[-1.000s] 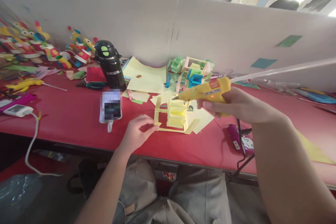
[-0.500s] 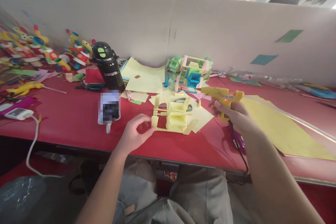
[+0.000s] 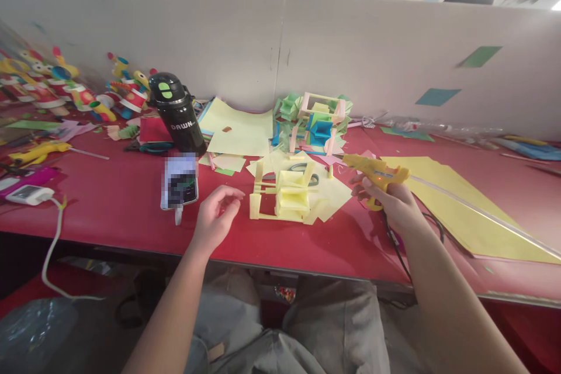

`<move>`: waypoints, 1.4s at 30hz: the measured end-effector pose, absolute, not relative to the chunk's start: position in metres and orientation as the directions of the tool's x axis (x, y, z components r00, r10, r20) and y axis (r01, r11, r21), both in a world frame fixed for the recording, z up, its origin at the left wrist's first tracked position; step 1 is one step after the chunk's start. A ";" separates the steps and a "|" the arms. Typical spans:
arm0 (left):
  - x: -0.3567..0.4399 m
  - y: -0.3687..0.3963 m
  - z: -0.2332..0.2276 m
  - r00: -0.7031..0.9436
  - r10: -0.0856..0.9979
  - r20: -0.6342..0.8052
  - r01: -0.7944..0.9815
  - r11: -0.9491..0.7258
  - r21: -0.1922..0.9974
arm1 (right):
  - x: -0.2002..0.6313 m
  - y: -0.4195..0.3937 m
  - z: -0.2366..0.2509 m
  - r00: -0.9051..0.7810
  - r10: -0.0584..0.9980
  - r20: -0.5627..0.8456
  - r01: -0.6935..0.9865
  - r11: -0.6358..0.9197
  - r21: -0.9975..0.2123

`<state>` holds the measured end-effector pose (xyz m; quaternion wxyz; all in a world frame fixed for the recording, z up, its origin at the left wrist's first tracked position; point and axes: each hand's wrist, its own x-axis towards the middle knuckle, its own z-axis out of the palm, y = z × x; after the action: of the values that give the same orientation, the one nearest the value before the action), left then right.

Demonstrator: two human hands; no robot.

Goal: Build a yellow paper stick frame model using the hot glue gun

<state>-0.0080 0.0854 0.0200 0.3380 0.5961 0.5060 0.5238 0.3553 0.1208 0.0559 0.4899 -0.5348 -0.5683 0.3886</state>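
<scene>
At the upper left of the frame a black bottle is reading "DAWN". My left hand is hovering with fingers loosely open, holding nothing, just left of the yellow paper frame at centre, which is standing free on the desk. At right, my right hand is gripping the glue gun, nozzle aimed at the frame.

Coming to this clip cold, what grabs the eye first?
The pale yellow folded-paper frame model at the middle of the red table, with the left hand open beside it. The right hand grips a yellow hot-glue gun just right of it; a black flask stands behind.
</scene>
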 end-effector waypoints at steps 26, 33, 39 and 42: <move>0.090 0.231 0.127 0.733 0.672 -0.104 0.577 -0.533 0.619 | 0.324 0.116 0.037 -0.046 0.961 0.271 0.428 0.264 -0.864; 0.093 0.225 0.127 0.753 0.654 -0.072 0.547 -0.562 0.620 | 0.321 0.116 0.037 -0.047 0.959 0.280 0.448 0.270 -0.852; 0.096 0.220 0.129 0.762 0.640 -0.095 0.548 -0.560 0.621 | 0.321 0.116 0.037 -0.046 0.959 0.280 0.462 0.269 -0.845; 0.096 0.220 0.129 0.752 0.652 -0.093 0.560 -0.558 0.612 | 0.321 0.117 0.036 -0.041 0.960 0.277 0.462 0.264 -0.847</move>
<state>0.0962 0.2199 0.1291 0.3197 0.8798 0.3443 0.0722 0.3213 0.1166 0.0365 0.4385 -0.5360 -0.6632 0.2840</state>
